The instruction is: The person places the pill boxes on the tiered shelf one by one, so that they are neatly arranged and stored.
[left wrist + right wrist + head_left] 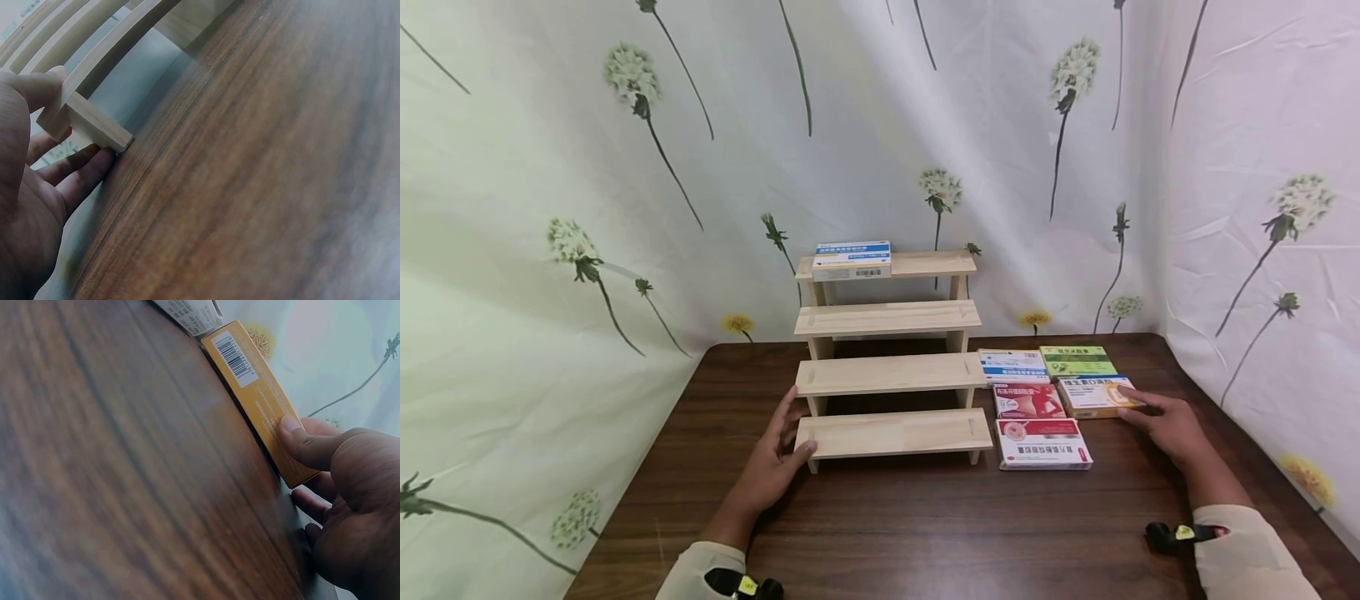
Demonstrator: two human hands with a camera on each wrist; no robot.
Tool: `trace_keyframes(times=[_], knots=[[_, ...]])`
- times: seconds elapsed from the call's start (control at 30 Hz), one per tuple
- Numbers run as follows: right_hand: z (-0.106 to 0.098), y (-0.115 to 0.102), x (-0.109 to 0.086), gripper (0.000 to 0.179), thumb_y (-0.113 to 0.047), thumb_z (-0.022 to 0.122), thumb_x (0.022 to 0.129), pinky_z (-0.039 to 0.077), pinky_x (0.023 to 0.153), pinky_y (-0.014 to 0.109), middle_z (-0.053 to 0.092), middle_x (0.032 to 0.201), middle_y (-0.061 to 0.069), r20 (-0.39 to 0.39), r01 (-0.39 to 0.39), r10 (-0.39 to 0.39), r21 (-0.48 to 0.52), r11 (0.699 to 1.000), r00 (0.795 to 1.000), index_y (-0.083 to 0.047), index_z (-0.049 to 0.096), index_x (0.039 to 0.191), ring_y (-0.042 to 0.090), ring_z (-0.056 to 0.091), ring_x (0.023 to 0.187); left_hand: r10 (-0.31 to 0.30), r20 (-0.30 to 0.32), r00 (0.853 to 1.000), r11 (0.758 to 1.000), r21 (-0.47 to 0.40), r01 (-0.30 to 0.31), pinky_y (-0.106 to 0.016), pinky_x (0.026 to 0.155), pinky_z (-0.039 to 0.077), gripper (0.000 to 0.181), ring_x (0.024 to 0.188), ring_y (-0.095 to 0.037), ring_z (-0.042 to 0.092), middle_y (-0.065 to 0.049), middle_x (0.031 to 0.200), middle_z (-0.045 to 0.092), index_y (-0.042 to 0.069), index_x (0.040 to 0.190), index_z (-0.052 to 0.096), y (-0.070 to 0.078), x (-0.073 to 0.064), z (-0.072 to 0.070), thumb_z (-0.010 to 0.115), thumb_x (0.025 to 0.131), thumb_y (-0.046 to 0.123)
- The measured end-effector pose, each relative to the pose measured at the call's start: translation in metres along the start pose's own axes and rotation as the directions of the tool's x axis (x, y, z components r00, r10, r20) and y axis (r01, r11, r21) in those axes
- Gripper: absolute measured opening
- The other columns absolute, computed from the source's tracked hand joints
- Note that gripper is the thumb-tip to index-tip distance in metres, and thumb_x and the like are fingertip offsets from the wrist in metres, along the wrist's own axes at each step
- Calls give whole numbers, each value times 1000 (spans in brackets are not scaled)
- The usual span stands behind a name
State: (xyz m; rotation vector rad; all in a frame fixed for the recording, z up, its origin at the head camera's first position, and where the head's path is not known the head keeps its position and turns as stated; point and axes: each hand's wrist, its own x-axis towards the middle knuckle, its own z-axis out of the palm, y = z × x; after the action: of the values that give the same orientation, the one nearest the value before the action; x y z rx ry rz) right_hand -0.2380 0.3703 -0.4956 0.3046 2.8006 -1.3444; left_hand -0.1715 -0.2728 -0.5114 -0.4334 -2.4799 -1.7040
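A four-step wooden display rack stands on the table. My left hand grips the left end of its lowest step, thumb on the step and fingers around the side near the leg. At the right, my right hand pinches the right end of a white and orange medicine box, which lies on the table. In the right wrist view the thumb presses the orange side of that medicine box, with fingers behind it. Another medicine box, blue and white, sits on the top step at the left.
Beside the rack lie a blue-white box, a green box, a red box and a white-red box, close together. Dandelion-printed cloth hangs behind and at both sides of the brown table.
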Motion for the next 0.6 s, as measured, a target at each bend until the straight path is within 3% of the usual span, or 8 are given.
trace_keyframes(times=[0.6], knots=[[-2, -3, -5, 58, -25, 73, 108, 27, 125, 75, 32, 170, 37, -49, 32, -30, 45, 998, 998, -3, 50, 157, 61, 29, 158, -12, 7, 1000, 1000, 11, 12, -38, 93, 63, 93, 150, -60, 46, -32, 169, 38, 31, 178, 8, 0, -1, -2, 68, 110, 14]])
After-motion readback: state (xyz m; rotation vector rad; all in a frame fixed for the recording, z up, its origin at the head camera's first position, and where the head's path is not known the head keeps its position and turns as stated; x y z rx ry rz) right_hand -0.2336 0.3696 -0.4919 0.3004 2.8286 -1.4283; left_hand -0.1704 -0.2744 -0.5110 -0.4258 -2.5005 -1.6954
